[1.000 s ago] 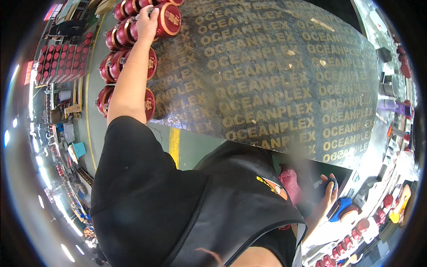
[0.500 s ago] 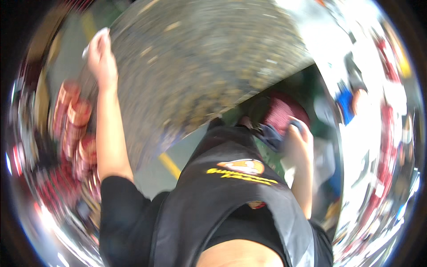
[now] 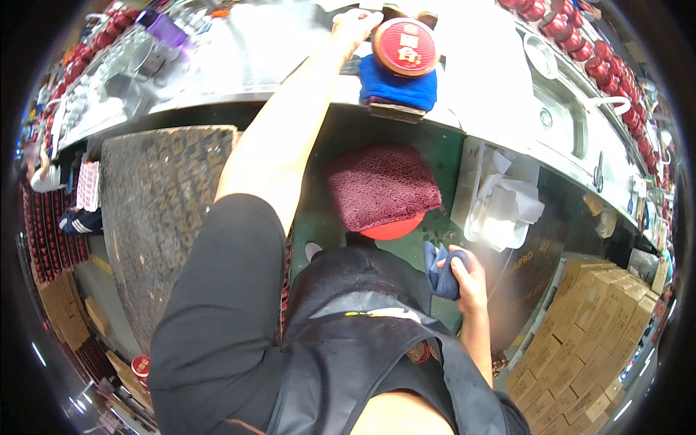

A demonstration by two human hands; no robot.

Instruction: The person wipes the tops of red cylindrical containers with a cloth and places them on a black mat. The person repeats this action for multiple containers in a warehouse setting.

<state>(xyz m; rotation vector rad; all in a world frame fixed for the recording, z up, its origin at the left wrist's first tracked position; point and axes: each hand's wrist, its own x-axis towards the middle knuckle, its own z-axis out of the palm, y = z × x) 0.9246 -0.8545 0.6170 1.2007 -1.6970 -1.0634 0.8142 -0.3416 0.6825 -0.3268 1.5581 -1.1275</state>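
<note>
My left hand [image 3: 353, 30] reaches across to the white worktop, its fingers bent together at the top of the view. Whatever they may hold is lost in the glare. Just right of it, a round item with a red top [image 3: 406, 46] leans on a folded blue cloth [image 3: 399, 84] over a small brown block near the worktop's edge. Low in front of my body, my right hand [image 3: 470, 283] grips a crumpled dark blue-grey cloth [image 3: 444, 271]. Between my hands, below the worktop, is a stool with a maroon textured cushion [image 3: 384, 185] over its red seat [image 3: 395, 228].
A clear bin of white paper [image 3: 504, 199] stands under the worktop [image 3: 471, 80]. Right of it are a sink [image 3: 562, 119] and stacked cardboard boxes [image 3: 580, 333]. A worn dark board [image 3: 156, 196] stands left of me. Red round items [image 3: 609, 72] line the far right edge.
I have turned from the dark board toward the worktop. My left hand has gone from the board's left side to beside the red-topped item. My right hand keeps the dark cloth.
</note>
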